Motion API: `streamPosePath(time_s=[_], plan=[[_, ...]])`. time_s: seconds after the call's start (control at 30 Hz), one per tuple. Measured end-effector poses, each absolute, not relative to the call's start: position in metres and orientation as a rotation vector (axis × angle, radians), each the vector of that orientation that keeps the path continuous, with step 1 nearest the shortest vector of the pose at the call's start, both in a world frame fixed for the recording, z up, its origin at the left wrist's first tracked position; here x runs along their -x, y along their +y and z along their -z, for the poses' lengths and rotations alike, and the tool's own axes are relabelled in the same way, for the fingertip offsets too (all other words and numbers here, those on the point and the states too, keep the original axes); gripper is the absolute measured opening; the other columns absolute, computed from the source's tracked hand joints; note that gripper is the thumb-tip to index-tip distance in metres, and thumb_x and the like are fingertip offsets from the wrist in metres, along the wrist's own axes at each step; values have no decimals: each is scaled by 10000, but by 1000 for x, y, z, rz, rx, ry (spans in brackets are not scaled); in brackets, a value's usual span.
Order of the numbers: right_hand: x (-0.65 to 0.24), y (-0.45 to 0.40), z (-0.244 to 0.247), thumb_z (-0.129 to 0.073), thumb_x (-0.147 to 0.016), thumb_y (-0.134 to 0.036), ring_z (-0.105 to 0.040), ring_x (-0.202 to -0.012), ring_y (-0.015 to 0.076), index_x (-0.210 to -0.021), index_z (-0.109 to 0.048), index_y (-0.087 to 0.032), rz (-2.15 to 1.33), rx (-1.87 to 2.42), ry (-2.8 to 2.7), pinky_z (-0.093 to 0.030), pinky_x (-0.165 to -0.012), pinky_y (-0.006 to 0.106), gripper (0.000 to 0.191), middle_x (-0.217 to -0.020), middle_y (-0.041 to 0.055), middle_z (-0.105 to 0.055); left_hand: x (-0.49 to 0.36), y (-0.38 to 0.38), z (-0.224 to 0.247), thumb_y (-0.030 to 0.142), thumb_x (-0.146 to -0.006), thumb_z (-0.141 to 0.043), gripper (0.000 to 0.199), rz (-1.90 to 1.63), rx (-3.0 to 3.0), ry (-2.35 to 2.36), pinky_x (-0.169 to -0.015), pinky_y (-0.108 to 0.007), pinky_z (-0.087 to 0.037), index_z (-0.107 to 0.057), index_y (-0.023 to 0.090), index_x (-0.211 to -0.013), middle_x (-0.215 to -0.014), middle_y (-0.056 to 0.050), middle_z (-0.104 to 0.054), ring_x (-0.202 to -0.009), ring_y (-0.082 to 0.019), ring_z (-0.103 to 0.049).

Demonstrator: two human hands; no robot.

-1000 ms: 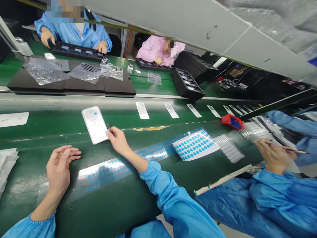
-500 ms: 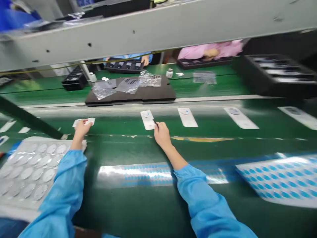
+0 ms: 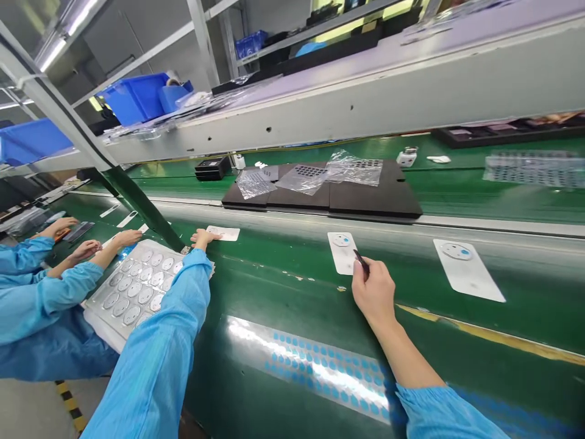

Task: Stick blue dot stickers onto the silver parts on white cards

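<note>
My left hand [image 3: 202,238] reaches far forward, its fingers closed at the left end of a white card [image 3: 228,233] that lies on the green belt. My right hand [image 3: 375,289] grips black tweezers [image 3: 362,262], their tip by the right edge of another white card [image 3: 343,262]. That card carries a round white disc with a small blue dot. Further right lies a third card [image 3: 475,274] with a similar disc and dot. Below my left forearm is a clear tray of round discs [image 3: 132,289].
A shiny sheet of blue dots [image 3: 320,366] lies in front of me. Black foam boards [image 3: 375,198] with clear bags sit behind the belt, under a long shelf beam [image 3: 311,122]. A green post [image 3: 146,210] stands near my left hand. A co-worker's hands [image 3: 86,249] work at left.
The view has swung left, bringing co-workers' arms into sight. More of the left card shows beside my left hand. My right hand still holds the tweezers beside the middle card.
</note>
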State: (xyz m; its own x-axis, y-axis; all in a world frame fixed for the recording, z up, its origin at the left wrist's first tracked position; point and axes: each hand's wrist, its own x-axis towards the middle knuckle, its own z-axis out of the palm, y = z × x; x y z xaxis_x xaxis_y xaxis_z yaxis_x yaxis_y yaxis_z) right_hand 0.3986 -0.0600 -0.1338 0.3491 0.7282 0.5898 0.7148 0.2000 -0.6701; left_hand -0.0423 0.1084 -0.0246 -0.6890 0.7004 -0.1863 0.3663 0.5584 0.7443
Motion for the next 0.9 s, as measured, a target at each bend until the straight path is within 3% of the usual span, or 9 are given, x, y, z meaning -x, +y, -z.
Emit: streamPosePath(time_s=[0.2, 0.33, 0.47, 0.57, 0.67, 0.8, 0.9], plan=[[-400, -61, 134, -458, -1024, -579, -524, -976, 335, -1001, -753, -158, 123, 1544, -1309, -419, -869, 484, 515, -994, 154, -560, 23, 94, 18, 296, -959, -716, 379, -1445, -871, 1674, -933, -402, -594, -618, 151, -1295, -1249, -98, -669, -1071, -207, -680], [-392, -69, 125, -480, -1026, -631, -554, -814, 280, -878, -738, -174, 104, 1499, -1375, -420, -827, 454, 544, -811, 101, -588, -6, 65, 18, 186, -864, -732, 352, -1525, -791, 1245, -949, -276, -559, -641, 163, -1203, -1065, -42, -742, -968, -145, -719], [-364, -94, 109, -540, -993, -700, -645, -764, 250, -947, -712, -186, -345, 1348, -1460, -507, -738, 391, 543, -891, 113, -708, -40, -1, 37, 259, -819, -708, 289, -1269, -673, 982, -943, -420, -594, -694, 82, -1046, -953, -141, -765, -944, -278, -760], [-336, -125, 99, -605, -978, -681, -679, -748, 225, -992, -727, -185, -767, 1275, -1457, -556, -698, 353, 511, -921, 101, -722, -63, -52, 56, 247, -829, -717, 366, -1059, -619, 802, -991, -532, -578, -699, 70, -1149, -1157, -214, -755, -1071, -359, -748], [-314, -159, 96, -691, -933, -668, -698, -712, 211, -973, -743, -171, -1125, 1258, -1375, -597, -696, 336, 502, -865, 95, -732, -76, -79, 73, 242, -861, -739, 490, -945, -616, 677, -990, -549, -583, -642, 135, -1329, -1337, -201, -701, -1097, -355, -747], [-299, -191, 100, -741, -898, -665, -644, -559, 182, -949, -729, -148, -1432, 1310, -1279, -567, -547, 292, 519, -679, 66, -693, -80, -80, 88, 247, -821, -787, 794, -912, -640, 687, -870, -514, -631, -463, 241, -1546, -1262, -158, -740, -914, -311, -787], [-292, -201, 100, -723, -924, -646, -650, -562, 177, -943, -714, -152, -1439, 1330, -1287, -580, -547, 285, 494, -683, 62, -689, -81, -78, 93, 238, -775, -807, 869, -950, -670, 669, -828, -502, -644, -438, 254, -1562, -1233, -140, -749, -884, -308, -788]])
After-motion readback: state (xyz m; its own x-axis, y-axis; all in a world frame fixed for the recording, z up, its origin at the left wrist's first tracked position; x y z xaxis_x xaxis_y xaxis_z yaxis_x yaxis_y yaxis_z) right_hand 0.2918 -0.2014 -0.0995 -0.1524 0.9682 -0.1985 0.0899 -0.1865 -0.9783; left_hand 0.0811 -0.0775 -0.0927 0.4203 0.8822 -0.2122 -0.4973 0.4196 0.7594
